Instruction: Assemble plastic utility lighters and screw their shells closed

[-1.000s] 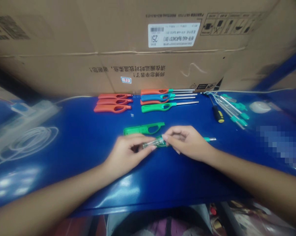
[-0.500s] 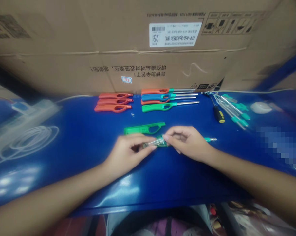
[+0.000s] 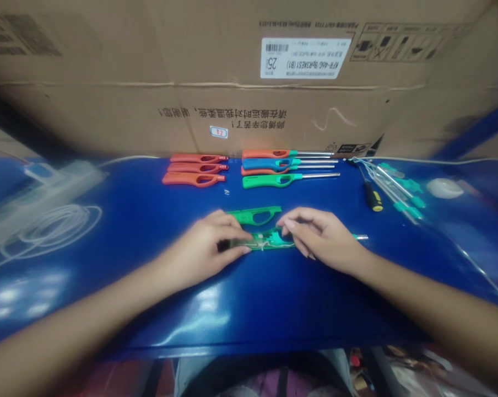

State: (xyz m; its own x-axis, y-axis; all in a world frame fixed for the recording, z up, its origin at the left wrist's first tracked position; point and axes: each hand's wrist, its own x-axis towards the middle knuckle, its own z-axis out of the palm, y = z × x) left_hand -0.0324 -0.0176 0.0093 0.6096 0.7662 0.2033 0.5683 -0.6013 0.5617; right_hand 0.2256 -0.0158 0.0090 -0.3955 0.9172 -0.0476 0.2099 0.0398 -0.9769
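On the blue table (image 3: 150, 231) lies an opened green lighter half-shell (image 3: 265, 240) with clear parts inside and a metal tube sticking out to the right. My left hand (image 3: 203, 251) pinches its left end, fingers closed. My right hand (image 3: 319, 237) pinches its right part, fingers curled on it. A second green half-shell (image 3: 255, 214) lies just behind, touching neither hand.
At the back stand three orange shells (image 3: 193, 168), several finished lighters (image 3: 282, 166), a yellow-handled screwdriver (image 3: 371, 193) and loose metal tubes with green tips (image 3: 393, 190). A white cable coil (image 3: 54, 229) lies left, a tape roll (image 3: 444, 187) right. A cardboard box (image 3: 249, 77) walls the rear.
The clear insert that both hands held above the shell now sits down in the green half-shell. Both hands have lowered onto it. The camera has shifted slightly.
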